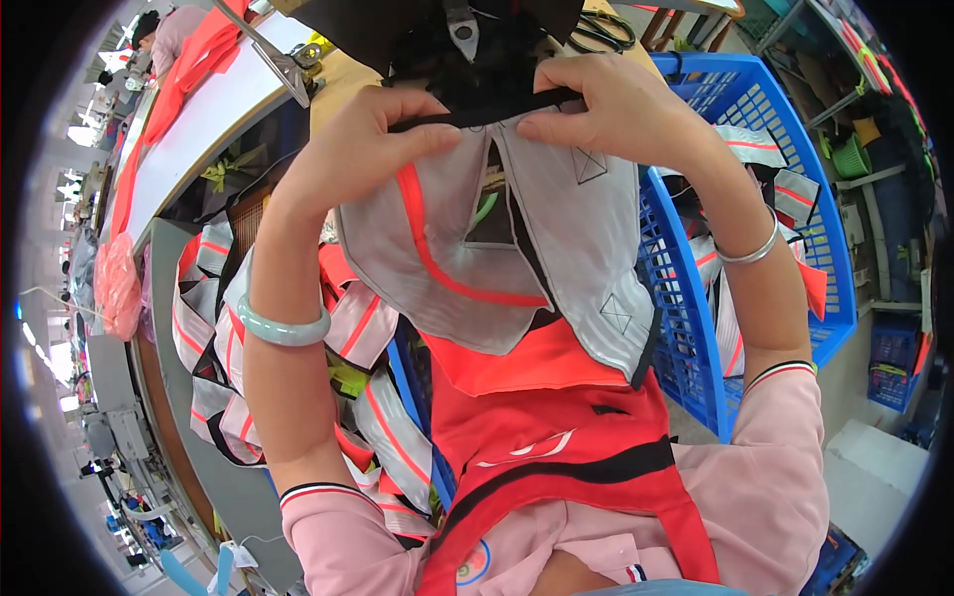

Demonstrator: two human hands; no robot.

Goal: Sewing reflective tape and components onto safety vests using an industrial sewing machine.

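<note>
In front of me hangs a grey reflective fabric piece (pixel 566 209) with a red stripe, black-bound edges and stitched crossed boxes. Its black top edging is pinched at the left by my left hand (pixel 383 139), thumb toward me. My right hand (pixel 616 114) grips the same edging farther right, so the edging is stretched between both hands. A slit and a gap show in the middle of the piece. Below it an orange-red panel (pixel 517 363) lies against my red apron (pixel 556 422); I cannot tell whether that panel is joined to the piece. Just beyond my hands stands a dark machine (pixel 462 40) with a metal tip.
To my right a blue plastic basket (pixel 686 298) holds striped grey pieces. More such pieces (pixel 224 348) are heaped at my left. Black-handled scissors (pixel 604 32) lie on the table beyond my right hand. At the far left, another person (pixel 174 40) sits by a white table (pixel 214 99).
</note>
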